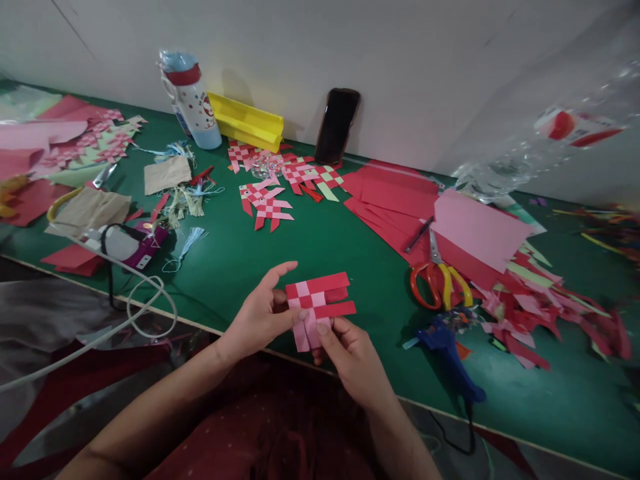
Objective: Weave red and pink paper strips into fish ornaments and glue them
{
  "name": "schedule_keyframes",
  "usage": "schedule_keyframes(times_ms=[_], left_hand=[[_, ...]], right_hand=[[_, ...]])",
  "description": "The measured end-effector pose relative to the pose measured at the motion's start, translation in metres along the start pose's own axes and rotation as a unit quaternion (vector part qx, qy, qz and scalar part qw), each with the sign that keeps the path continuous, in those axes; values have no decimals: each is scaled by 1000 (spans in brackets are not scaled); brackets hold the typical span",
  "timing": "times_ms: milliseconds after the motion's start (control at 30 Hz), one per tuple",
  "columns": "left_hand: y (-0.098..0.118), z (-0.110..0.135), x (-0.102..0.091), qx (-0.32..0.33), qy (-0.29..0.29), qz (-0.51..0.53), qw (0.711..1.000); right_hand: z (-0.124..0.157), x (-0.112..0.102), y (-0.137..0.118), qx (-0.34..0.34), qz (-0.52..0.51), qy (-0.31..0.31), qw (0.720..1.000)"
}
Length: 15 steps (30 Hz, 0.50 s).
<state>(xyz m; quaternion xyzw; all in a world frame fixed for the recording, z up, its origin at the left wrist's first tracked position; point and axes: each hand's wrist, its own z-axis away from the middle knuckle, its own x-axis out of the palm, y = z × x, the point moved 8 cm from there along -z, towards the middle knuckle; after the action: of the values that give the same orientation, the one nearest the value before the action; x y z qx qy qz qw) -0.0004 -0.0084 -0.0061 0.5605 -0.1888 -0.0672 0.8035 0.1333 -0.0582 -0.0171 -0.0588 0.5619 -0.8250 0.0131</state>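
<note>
Between my two hands is a woven piece of red and pink paper strips [320, 287], held just above the table's near edge. Its red strips point right and its pink strips hang toward me. My left hand [263, 310] pinches its left side, thumb on top and index finger stretched past the upper corner. With thumb and fingers, my right hand [347, 343] grips the lower right, at the pink strip ends. Beyond them on the green table lie finished-looking woven paper fish [267, 203] in red and pink.
Scissors [435, 273] and a blue glue gun [450, 360] lie at right, beside paper sheets [480, 227] and scraps [525, 313]. Along the wall stand a bottle [193, 100], a yellow tray [245, 120] and a phone [337, 127]. Tassels [187, 243] and a white cable [145, 280] are at left.
</note>
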Motion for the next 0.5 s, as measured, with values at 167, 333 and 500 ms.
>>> schedule_keyframes(times_ms=[167,333,500], left_hand=[[-3,0,-4,2,21,-18,1000],[-3,-1,-5,-1,31,-10,999],[-2,0,-5,1,33,-20,999]], right_hand=[[2,-3,-2,-3,37,-3,999],[2,-3,0,4,14,-2,1000],[2,1,9,33,-19,-12,999]])
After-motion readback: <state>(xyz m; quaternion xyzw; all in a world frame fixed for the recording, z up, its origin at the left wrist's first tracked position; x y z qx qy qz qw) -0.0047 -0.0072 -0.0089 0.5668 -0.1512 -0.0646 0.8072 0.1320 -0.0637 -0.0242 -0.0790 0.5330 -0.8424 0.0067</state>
